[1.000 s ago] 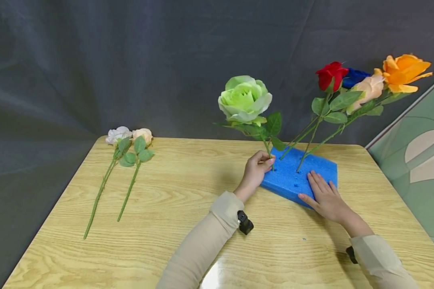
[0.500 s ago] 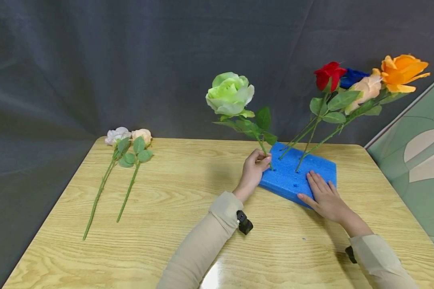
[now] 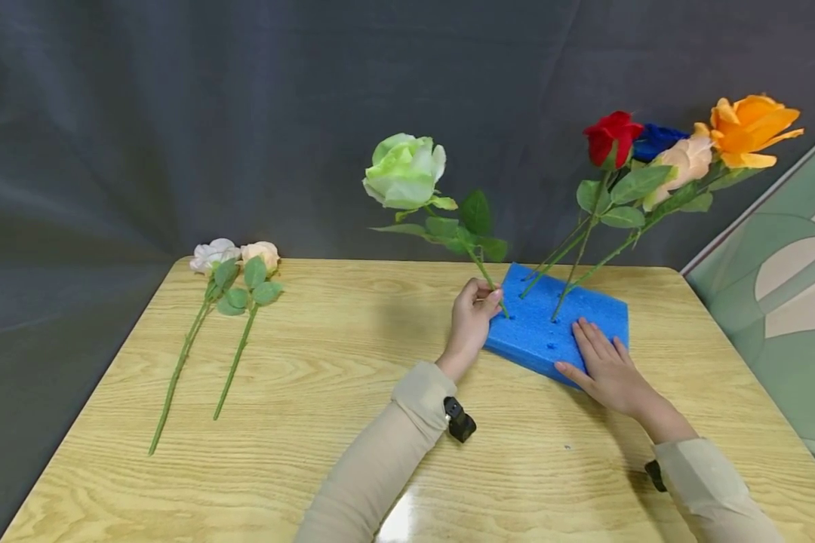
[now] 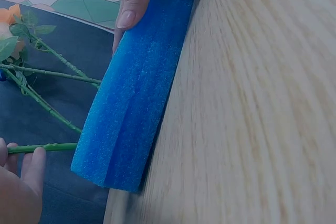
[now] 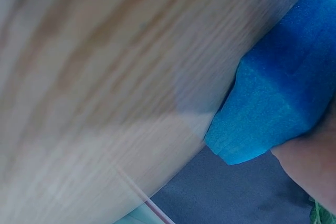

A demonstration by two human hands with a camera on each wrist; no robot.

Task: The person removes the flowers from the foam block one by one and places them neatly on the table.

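My left hand (image 3: 472, 323) pinches the lower stem of a pale green artificial rose (image 3: 404, 172), whose foot stands in a hole near the left edge of a blue foam block (image 3: 533, 341). The stem leans to the left. In the left wrist view, thumb and fingers grip the green stem (image 4: 59, 147) just off the block. My right hand (image 3: 608, 371) rests flat on the block's right part, fingers spread. Red (image 3: 611, 139), blue (image 3: 657, 142), peach (image 3: 686, 161) and orange (image 3: 754, 130) roses stand in the block, leaning right.
A white rose (image 3: 214, 255) and a peach-coloured rose (image 3: 261, 255) lie at the left of the wooden table (image 3: 299, 467). Behind hangs a dark curtain (image 3: 299, 121). A leaf-patterned panel (image 3: 788, 302) borders the right side.
The green rose's bloom has swung to the left, its stem tilting more, while my left hand keeps pinching it. My right hand stays on the block.
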